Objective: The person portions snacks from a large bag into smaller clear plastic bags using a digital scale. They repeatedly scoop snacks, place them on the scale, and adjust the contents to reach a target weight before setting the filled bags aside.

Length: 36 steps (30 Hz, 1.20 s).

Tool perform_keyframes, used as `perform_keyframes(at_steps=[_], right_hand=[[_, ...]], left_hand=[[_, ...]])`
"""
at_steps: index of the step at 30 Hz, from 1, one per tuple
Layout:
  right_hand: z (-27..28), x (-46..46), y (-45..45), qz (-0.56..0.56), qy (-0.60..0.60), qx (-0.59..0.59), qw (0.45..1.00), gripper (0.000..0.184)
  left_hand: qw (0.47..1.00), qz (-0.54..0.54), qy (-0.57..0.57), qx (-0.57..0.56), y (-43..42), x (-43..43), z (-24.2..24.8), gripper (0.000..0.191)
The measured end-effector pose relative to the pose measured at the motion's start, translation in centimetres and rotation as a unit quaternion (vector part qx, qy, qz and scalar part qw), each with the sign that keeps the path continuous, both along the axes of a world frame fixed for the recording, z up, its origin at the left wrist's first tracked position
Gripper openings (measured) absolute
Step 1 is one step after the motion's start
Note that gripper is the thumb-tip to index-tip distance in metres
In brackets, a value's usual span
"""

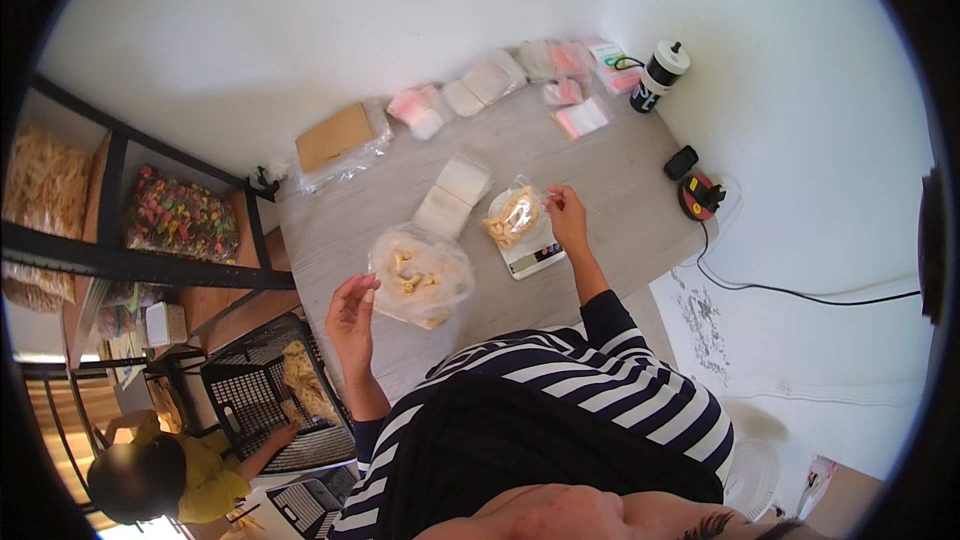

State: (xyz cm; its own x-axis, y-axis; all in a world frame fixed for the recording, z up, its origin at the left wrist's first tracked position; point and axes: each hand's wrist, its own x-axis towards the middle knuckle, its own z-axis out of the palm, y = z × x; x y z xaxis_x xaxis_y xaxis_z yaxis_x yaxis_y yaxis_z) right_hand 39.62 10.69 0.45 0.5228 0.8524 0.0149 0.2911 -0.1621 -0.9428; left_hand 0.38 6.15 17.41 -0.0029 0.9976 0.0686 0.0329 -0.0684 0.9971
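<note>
My left hand [352, 319] is at the left edge of a large clear plastic bag [442, 262], fingers slightly curled and apart. Curved pale-yellow snack pieces [409, 281] lie inside that bag. On a white digital kitchen scale [517, 268] rests a small clear bag [523, 206] filled with similar snack pieces. The fingertips of my right hand [568, 217] pinch this small bag's right edge. A banded stack of clear plastic bags [454, 195] lies flat between the large bag and the back of the table.
More bag packs [484, 82] and a brown cardboard piece [334, 136] line the wall. A tumbler [660, 75] and a red-black cable reel [699, 196] stand right on the table [622, 165]. At left are a snack shelf [217, 300], a black crate [247, 382] and a person in yellow [210, 476].
</note>
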Motion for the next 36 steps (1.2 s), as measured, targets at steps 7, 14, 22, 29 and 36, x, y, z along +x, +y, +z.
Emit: perform_keyframes(at_steps=[7,14,22,29,36], right_hand=[[16.6,-5.4,-0.7,0.196,-0.095,0.118,0.969,0.023],[24.6,-10.0,-4.1,0.309,-0.086,0.185,0.929,0.023],[25.3,-14.2,-6.0,0.324,-0.147,0.245,0.902,0.021],[24.9,-15.8,-6.0,0.305,-0.115,0.263,0.908,0.018],[24.0,-16.5,-6.3,0.376,-0.145,0.272,0.874,0.013]], left_hand=[[0.994,-0.078,0.032,0.065,-0.3,3.4,1.1,0.030],[0.981,-0.040,0.091,0.169,-0.1,5.8,4.3,0.026],[0.982,-0.012,0.091,0.166,-2.0,4.6,4.4,0.013],[0.980,0.017,0.096,0.172,-2.9,3.0,4.9,0.017],[0.992,0.023,0.027,0.122,-3.3,1.7,3.3,0.018]])
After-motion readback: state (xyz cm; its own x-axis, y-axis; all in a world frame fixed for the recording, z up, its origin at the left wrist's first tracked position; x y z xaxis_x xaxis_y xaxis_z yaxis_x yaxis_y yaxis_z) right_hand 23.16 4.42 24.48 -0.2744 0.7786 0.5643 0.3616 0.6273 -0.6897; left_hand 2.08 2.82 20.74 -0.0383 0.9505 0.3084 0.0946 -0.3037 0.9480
